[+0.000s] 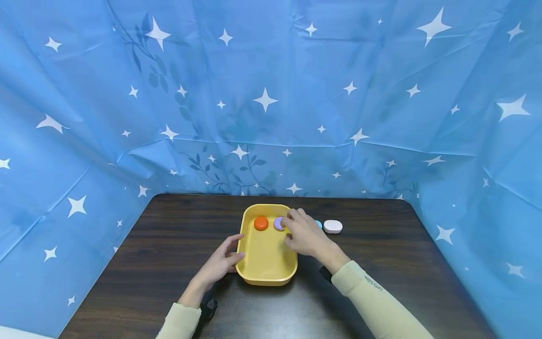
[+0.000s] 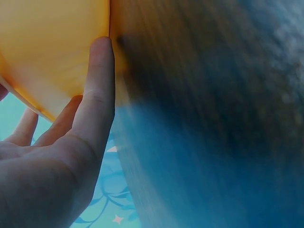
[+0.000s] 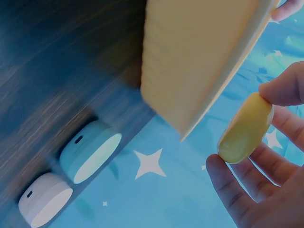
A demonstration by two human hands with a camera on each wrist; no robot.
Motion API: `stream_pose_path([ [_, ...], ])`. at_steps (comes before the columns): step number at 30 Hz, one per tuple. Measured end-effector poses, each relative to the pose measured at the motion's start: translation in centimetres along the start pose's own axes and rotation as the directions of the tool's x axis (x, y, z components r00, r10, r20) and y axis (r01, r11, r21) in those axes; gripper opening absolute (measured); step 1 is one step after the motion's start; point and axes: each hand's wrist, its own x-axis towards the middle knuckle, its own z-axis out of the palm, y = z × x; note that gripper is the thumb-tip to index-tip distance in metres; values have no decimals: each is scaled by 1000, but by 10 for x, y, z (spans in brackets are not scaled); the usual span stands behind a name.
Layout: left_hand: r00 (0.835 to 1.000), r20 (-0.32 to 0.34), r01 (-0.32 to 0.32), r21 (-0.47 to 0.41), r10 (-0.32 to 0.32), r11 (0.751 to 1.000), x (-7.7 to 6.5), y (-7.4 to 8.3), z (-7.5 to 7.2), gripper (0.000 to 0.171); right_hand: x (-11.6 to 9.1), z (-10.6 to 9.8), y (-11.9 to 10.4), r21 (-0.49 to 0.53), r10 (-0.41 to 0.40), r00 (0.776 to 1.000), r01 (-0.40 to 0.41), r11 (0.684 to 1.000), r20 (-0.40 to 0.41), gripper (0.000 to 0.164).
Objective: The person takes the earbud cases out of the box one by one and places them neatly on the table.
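Observation:
A yellow tray (image 1: 267,263) stands on the table, with an orange rounded piece (image 1: 261,223) and a purple piece (image 1: 278,223) inside near its far end. My left hand (image 1: 218,263) holds the tray's left side; in the left wrist view one long finger (image 2: 99,90) lies against the outer wall while others reach to the rim. Over the tray's right rim is my right hand (image 1: 302,233). It pinches a small yellow oval case (image 3: 246,128) between thumb and fingers, plain in the right wrist view. From the head, the hand hides this case and partly covers the purple piece.
Right of the tray, a white oval case (image 1: 333,227) lies beside a light blue one (image 1: 319,224), partly hidden behind my right hand. Each shows a small dark slot in the right wrist view. A star-patterned blue curtain (image 1: 267,122) surrounds the dark wooden table (image 1: 178,245).

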Motion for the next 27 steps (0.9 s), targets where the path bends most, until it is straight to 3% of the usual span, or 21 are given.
stream_pose_path([
  [17, 1000, 11, -1, -8, 1, 1000, -1, 0, -1, 62, -3, -1, 21, -78, 69, 997, -66, 995, 36, 27],
  [27, 1000, 18, -7, -14, 7, 1000, -1, -1, 0, 63, -9, 3, 41, -70, 108, 994, -106, 992, 33, 23],
])
